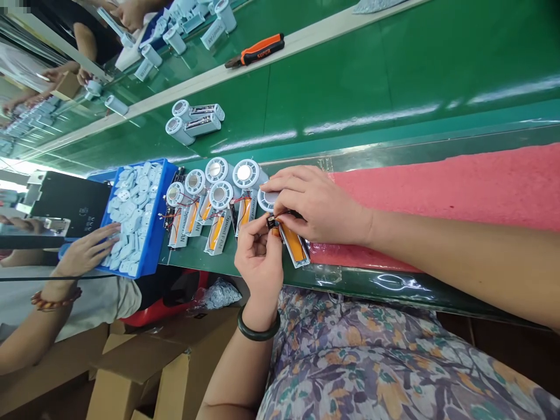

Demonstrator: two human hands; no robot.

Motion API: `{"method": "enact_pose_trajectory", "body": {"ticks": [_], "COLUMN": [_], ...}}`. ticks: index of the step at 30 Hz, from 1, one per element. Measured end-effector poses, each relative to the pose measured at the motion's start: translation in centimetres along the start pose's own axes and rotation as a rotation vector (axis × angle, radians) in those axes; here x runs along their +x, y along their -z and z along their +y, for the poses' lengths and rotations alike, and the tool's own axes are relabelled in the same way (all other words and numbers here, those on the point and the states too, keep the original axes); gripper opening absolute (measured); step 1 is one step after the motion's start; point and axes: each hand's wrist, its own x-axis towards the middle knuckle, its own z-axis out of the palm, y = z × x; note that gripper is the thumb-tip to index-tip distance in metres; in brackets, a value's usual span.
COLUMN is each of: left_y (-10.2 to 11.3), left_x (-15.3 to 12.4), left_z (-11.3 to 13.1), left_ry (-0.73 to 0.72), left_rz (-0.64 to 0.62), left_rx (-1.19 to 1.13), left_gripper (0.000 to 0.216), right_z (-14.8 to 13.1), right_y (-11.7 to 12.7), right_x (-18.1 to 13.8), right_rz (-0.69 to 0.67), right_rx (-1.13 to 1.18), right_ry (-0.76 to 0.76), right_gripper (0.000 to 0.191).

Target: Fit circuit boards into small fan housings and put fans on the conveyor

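Two-handed, pinching a small dark part in the left grip, beside a fan unit on the counter; right grip alongside, whether clamped or not hard to tell. Best kept low, steady and free of tugging. At left, neighbouring fan units, then a blue bin heaped with pale plastic pieces.

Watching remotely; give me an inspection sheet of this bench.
Surface: glossy green bench, with a red mat at right.
Work items: fan unit with an orange panel at the hands; more fan units to its left.
Clutter: orange-and-black pliers on a pale strip; blue bin holding pale parts.
Hands: left hand pinches a small dark part; right hand close beside it, contact unclear.
Cables: red wires over some fan units; black cable at far left.
Surroundings: co-worker's hand at the bin; cardboard boxes below.
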Motion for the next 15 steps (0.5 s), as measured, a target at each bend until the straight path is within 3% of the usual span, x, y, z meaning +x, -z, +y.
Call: {"method": "enact_pose_trajectory", "body": {"ticks": [15], "left_y": [0.06], "left_x": [0.04], "left_z": [-0.13], "left_ry": [-0.062], "left_rz": [-0.017], "left_rx": [0.077], "left_gripper": [0.019], "right_z": [0.46], "right_y": [-0.08], "right_x": [0.19], "right_rz": [-0.027], "right_rx": [0.009], "right_ry": [0.1], "right_gripper": [0.021]}}
